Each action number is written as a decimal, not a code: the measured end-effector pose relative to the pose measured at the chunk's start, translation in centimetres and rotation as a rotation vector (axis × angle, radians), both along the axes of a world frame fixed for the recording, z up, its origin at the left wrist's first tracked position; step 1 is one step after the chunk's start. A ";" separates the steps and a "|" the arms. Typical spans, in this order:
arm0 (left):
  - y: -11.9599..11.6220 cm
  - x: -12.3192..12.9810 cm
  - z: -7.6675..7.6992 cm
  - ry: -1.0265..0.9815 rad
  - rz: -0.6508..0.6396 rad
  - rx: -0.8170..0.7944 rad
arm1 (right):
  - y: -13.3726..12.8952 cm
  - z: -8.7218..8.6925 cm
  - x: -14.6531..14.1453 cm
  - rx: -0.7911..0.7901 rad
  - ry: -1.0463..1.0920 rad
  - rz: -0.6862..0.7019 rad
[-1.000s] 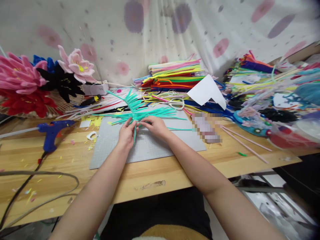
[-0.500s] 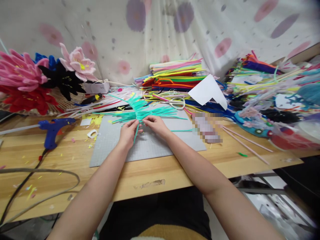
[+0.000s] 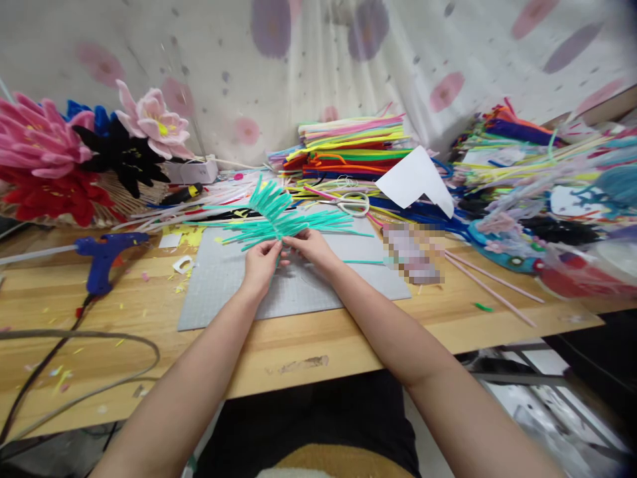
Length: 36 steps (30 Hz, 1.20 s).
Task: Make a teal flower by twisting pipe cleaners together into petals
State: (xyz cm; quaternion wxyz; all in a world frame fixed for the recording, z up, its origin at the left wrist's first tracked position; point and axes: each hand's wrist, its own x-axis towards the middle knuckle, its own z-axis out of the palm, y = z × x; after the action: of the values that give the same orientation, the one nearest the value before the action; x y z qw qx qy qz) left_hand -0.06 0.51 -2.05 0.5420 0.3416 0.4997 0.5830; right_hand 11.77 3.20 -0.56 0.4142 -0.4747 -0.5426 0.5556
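Between my hands is a feather-shaped piece of teal pipe cleaners [image 3: 270, 202], its short strands fanning away from a central stem. My left hand [image 3: 262, 263] pinches the near end of the stem between thumb and fingers. Right against it, my right hand [image 3: 309, 247] is closed with its fingertips on the same stem end. Behind and partly under the piece, loose teal pipe cleaners [image 3: 323, 222] lie on the grey cutting mat [image 3: 308, 299]. What exactly sits between the fingertips is too small to make out.
A blue glue gun [image 3: 102, 262] with its cable lies at the left, below pipe-cleaner flowers [image 3: 44, 139]. Scissors [image 3: 354, 203] and stacked colourful pipe cleaners [image 3: 353, 146] are at the back. White paper [image 3: 418, 178] and pink sticks [image 3: 492, 285] lie to the right.
The teal piece has turned, so its strands now fan more to the upper left. My left hand has rotated slightly and shifted right, closer to my right hand.
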 end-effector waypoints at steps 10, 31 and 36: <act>-0.1 -0.4 0.0 0.067 0.033 0.036 | 0.4 -1.0 0.3 0.023 0.060 0.060; -0.5 -1.7 3.2 -0.394 -0.166 -0.419 | 0.5 -0.8 0.6 0.070 0.064 0.047; -0.5 -1.6 3.0 -0.286 -0.170 -0.382 | 0.5 -0.7 0.7 0.087 0.059 0.083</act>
State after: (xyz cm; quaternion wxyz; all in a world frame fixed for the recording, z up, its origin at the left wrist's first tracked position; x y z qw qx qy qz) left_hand -1.68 -0.01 0.99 0.7090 0.1881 0.4885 0.4725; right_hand 12.46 3.72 -1.25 0.4270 -0.4168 -0.5728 0.5620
